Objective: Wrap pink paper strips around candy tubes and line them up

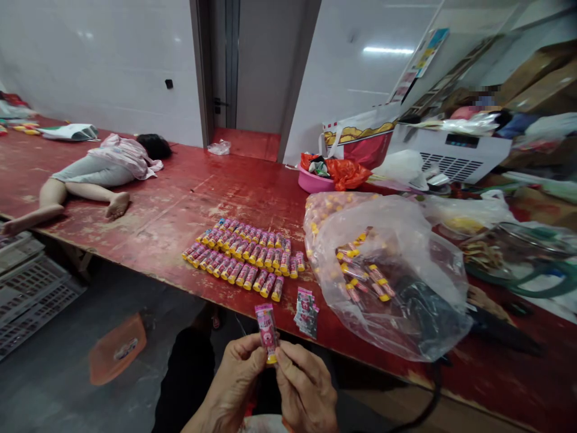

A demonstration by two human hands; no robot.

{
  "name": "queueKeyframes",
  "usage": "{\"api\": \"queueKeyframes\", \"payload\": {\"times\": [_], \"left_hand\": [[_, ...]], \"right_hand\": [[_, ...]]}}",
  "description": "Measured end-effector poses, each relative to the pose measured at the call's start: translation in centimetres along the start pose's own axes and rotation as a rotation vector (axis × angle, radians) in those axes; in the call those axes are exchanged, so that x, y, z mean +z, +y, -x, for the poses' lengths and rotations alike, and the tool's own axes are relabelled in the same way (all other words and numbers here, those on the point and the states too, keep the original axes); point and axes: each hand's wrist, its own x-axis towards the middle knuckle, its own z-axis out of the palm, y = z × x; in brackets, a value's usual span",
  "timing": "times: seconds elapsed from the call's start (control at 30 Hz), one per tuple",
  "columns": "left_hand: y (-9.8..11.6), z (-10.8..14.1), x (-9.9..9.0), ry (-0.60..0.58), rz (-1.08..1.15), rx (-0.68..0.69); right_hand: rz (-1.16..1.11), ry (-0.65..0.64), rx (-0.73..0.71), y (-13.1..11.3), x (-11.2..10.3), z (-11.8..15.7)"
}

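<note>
Both hands meet at the red table's front edge around one small pink packet (267,328) with a yellow end at the bottom. My left hand (237,376) pinches its lower left side, and my right hand (306,385) grips the lower right side. Beyond them, several pink tubes with yellow ends (243,249) lie in slanting rows on the table (171,222). A small pile of flat pink and grey wrappers (307,313) rests near the edge, just right of the packet. Farther right, a large clear plastic bag (406,240) lies open with more tubes inside.
A person (108,162) lies on the table at the far left. Behind the bag stand a pink basin (313,180) and a white crate (455,153). A lidded pan (518,252) is at the right. An orange stool (118,349) and crates (36,294) are on the lower left.
</note>
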Motion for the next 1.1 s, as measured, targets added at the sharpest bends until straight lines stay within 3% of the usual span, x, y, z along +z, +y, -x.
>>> {"api": "queueKeyframes", "payload": {"times": [0.37, 0.6, 1.1], "left_hand": [[0.3, 0.6, 0.7, 0.036, 0.008, -0.028], [1.0, 0.8, 1.1, 0.0, 0.021, -0.018], [0.9, 0.6, 0.4, -0.073, -0.112, -0.032]], "right_hand": [[0.005, 0.055, -0.047, -0.6, 0.1, 0.4], [-0.107, 0.007, 0.11, -1.1, 0.0, -1.1], [-0.17, -0.033, 0.145, -0.7, -1.0, -2.2]]}}
